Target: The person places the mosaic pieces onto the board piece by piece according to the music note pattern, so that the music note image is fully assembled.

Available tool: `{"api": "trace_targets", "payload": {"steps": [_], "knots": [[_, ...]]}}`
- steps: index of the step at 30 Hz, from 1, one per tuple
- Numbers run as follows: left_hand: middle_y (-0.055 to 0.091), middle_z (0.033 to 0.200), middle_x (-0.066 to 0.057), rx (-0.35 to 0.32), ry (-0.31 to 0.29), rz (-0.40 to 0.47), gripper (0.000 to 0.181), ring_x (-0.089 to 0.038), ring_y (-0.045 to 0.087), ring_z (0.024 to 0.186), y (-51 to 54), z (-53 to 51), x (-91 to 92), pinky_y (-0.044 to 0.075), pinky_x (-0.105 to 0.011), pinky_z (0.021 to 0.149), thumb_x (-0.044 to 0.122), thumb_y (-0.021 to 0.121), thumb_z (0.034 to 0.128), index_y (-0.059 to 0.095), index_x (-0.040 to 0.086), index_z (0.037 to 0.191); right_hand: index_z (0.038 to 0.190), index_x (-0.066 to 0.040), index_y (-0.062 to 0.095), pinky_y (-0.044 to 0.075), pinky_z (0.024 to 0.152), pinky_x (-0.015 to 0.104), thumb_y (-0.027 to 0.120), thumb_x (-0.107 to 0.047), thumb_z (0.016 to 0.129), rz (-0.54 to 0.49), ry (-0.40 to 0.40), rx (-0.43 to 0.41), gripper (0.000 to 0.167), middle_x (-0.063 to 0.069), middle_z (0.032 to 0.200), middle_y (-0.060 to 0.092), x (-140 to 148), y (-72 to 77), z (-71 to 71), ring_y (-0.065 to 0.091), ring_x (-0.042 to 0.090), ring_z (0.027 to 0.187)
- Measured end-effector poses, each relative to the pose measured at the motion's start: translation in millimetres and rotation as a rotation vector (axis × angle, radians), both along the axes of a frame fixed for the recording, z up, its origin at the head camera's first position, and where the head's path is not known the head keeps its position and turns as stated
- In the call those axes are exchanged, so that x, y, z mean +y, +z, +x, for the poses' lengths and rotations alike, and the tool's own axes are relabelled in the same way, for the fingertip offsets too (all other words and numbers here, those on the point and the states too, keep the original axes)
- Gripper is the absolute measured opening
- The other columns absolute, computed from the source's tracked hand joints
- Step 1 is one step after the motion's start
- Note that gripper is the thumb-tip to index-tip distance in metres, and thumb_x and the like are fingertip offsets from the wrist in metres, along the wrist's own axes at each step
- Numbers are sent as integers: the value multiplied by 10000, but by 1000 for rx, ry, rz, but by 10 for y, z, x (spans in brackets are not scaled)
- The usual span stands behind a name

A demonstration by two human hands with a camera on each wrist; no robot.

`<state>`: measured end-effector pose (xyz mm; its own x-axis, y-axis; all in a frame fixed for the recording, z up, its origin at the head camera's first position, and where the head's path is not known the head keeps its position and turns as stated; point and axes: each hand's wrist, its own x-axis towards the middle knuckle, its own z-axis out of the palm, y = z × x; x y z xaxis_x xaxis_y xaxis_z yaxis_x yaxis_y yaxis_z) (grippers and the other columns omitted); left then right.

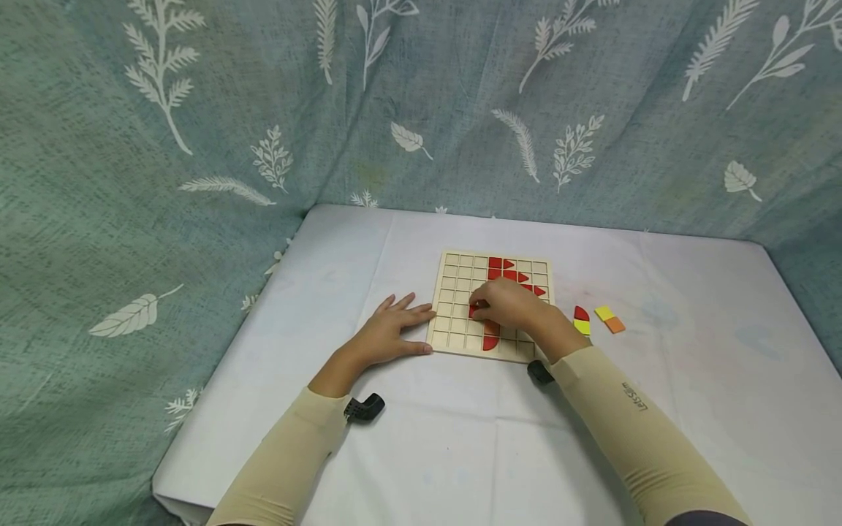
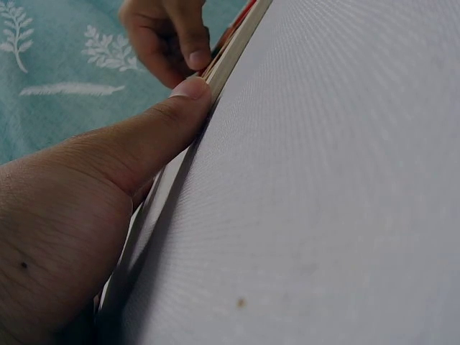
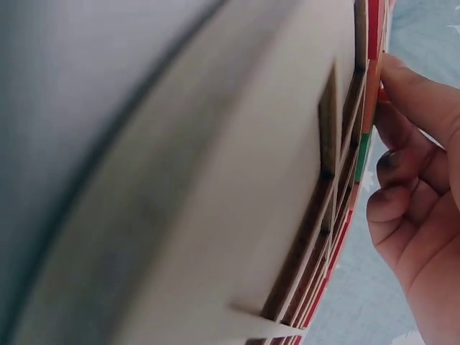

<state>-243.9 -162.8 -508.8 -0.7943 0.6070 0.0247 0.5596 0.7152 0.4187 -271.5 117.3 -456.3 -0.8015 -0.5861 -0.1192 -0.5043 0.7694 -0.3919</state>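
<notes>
A pale wooden grid board [image 1: 449, 294] lies on the table. My right hand [image 1: 506, 301] is over its middle, pinching a small red piece [image 1: 472, 312] between thumb and fingers at a cell; its exact shape is hidden. Flat on the table at the left, my left hand [image 1: 391, 332] has its fingers spread, with fingertips and thumb touching the board's left edge. Set in the board are red squares [image 1: 495, 262], red triangles [image 1: 509, 264], an orange square [image 1: 491, 328] and a red quarter circle [image 1: 490, 342]. The right wrist view also shows a green piece [image 3: 361, 159] in the board.
Right of the board lie a red rounded piece [image 1: 582, 313] touching a yellow piece [image 1: 582, 328], and a yellow square [image 1: 604, 313] beside an orange square [image 1: 615, 324]. A white cloth [image 1: 434, 453] covers the table. Leaf-patterned curtains [image 1: 421, 102] hang behind and at the left.
</notes>
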Motion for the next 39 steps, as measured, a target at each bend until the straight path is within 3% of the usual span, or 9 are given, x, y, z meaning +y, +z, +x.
{"api": "trace_targets", "payload": {"steps": [12,27,33,39], "knots": [[394,1491,142,6,-6,4,825,-206,143,1467,-9,-11,0,-5,-449,1181,741,596,771,505,262,1438,1121,-113,747,497,947,350,670,-146,934,-3,8,42,205,26,1118,692,6,25,-26,617,193,1084],[394,1491,142,7,-6,3,821,-213,145,1467,3,-12,6,-3,-446,1181,741,594,773,510,261,1435,1051,-104,763,515,909,347,685,-156,920,24,63,99,162,16,1043,708,0,41,-17,640,192,1019],[393,1489,146,-11,8,4,828,-202,137,1467,11,-8,9,-14,-434,1181,739,607,764,513,260,1433,1038,-131,759,522,876,329,657,-175,939,36,48,84,149,-10,1019,703,5,38,-10,635,156,960],[380,1489,165,-21,20,-4,835,-184,127,1468,-2,-7,14,-28,-406,1180,753,595,755,502,281,1438,1016,-124,757,524,840,325,634,-142,946,-19,31,104,143,-15,1005,694,109,88,40,630,149,921]]}}
